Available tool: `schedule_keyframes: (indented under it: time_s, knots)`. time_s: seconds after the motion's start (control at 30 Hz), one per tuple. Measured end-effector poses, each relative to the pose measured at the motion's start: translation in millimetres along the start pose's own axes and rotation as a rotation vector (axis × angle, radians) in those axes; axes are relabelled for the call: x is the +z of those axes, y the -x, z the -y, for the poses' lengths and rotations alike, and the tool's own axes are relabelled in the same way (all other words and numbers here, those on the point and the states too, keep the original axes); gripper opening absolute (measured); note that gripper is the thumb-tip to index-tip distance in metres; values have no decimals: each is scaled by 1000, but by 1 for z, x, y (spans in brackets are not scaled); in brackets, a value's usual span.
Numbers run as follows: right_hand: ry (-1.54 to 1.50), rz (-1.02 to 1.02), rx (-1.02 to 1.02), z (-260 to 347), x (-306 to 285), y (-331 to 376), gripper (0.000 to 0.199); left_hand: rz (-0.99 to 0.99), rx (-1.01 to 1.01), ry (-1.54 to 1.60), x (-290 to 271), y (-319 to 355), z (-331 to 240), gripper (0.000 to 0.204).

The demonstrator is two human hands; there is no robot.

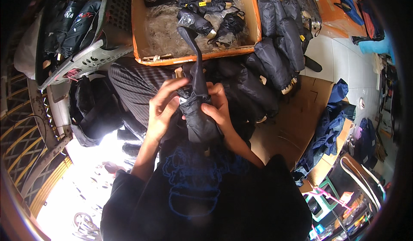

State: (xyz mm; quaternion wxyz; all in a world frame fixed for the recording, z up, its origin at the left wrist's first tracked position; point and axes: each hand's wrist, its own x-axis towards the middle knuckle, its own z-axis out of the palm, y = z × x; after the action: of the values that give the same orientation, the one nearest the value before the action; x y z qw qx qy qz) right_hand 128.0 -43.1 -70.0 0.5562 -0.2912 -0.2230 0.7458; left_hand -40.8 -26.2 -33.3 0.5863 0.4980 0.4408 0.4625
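before chest | l hand (162,105) + r hand (220,107): fingers gripping blk cloth bundle (200,122) | orange-edged ctn (172,60) ahead

A pale tiled floor (350,69) shows on the right, with a dark elongated piece (313,63), a small pale round item (362,103) and a broad brown cardboard piece (282,129) on it, dark blue cloth (322,131) heaped along the cardboard's far-right edge. At the top, an open carton with orange edges (198,57) carries crumpled clear plastic (161,31) with black wrapped bundles (193,21) lying over it. At upper left, a grey perforated plastic crate (115,19) holds more black bundles (77,28), packed side by side.
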Motion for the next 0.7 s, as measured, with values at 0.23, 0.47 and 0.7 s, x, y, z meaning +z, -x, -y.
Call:
schedule_keyframes:
  time_s: [0.23, 0.47, 0.7]
  knots:
    - [21, 57, -22, -12, -15, 10, 35, -12, 63, 155, 1, 10, 16, 25]
    - [-10, 158, 15, -5, -20, 12, 37, 91, 100, 134, -7, 4, 20, 26]
    - [737, 3, 208, 58, 32, 10, 37, 11, 84, 29, 3, 9, 20, 24]
